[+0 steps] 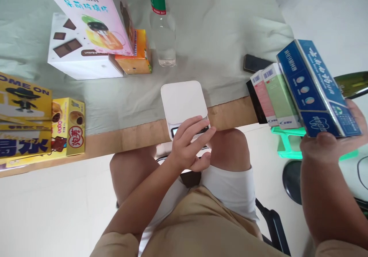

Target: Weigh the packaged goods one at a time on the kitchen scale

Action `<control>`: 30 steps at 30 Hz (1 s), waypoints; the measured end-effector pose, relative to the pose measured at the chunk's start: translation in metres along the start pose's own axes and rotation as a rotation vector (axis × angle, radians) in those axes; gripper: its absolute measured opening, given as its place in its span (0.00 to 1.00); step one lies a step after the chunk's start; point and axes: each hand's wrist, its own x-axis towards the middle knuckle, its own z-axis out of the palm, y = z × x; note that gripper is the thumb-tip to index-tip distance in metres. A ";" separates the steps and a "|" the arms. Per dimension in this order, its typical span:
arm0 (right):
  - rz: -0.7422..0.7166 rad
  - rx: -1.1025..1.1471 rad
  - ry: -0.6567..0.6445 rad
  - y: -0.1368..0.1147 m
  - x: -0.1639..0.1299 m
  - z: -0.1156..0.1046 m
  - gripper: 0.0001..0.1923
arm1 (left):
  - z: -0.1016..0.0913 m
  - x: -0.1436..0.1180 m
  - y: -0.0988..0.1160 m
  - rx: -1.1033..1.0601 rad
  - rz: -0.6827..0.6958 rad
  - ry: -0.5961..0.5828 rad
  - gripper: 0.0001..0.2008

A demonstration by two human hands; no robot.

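Note:
A white kitchen scale (184, 101) lies at the table's front edge, its dark display partly covered by my left hand (188, 147). That hand is open, fingers stretched over the display and buttons; whether the fingertips press down cannot be made out. Off to the right, my right hand (330, 145) grips the lower end of a blue toothpaste box (307, 84) with a tooth printed on it. The box is tilted. Right beside it stand a green-and-white box (281, 96) and a pink-and-white box (264, 98), partly overlapped by the blue one.
A water bottle (163, 30) stands behind the scale, near an orange box (136, 59) and a stacked glass-cup box (94, 19). Yellow snack boxes (69, 122) sit at left. A dark phone-like object (255, 63) lies at right, above a green stool (284, 144).

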 end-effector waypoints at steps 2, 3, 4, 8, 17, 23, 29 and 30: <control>-0.103 -0.022 -0.060 0.004 0.003 -0.003 0.20 | 0.001 -0.001 -0.001 -0.009 -0.006 -0.002 0.24; -0.155 -0.047 -0.093 0.007 0.005 -0.005 0.21 | 0.002 -0.001 -0.001 -0.017 -0.007 0.000 0.24; -0.170 -0.070 -0.119 0.011 0.008 -0.008 0.22 | 0.002 -0.002 -0.001 -0.027 -0.006 0.004 0.24; -0.103 -0.089 -0.228 0.031 0.021 -0.024 0.36 | 0.004 -0.002 -0.001 -0.050 -0.002 0.002 0.24; -0.145 0.029 -0.405 0.025 0.011 -0.027 0.56 | 0.001 -0.003 -0.001 -0.045 -0.015 -0.010 0.23; -0.011 -0.077 -0.245 0.005 -0.005 -0.018 0.39 | -0.001 -0.002 -0.002 -0.048 0.008 -0.009 0.22; -0.006 0.129 -0.320 -0.011 -0.019 -0.010 0.37 | -0.003 -0.001 -0.004 -0.049 0.005 0.011 0.22; -0.038 0.147 -0.337 -0.015 -0.022 -0.011 0.39 | -0.004 -0.001 -0.004 -0.051 0.005 0.014 0.22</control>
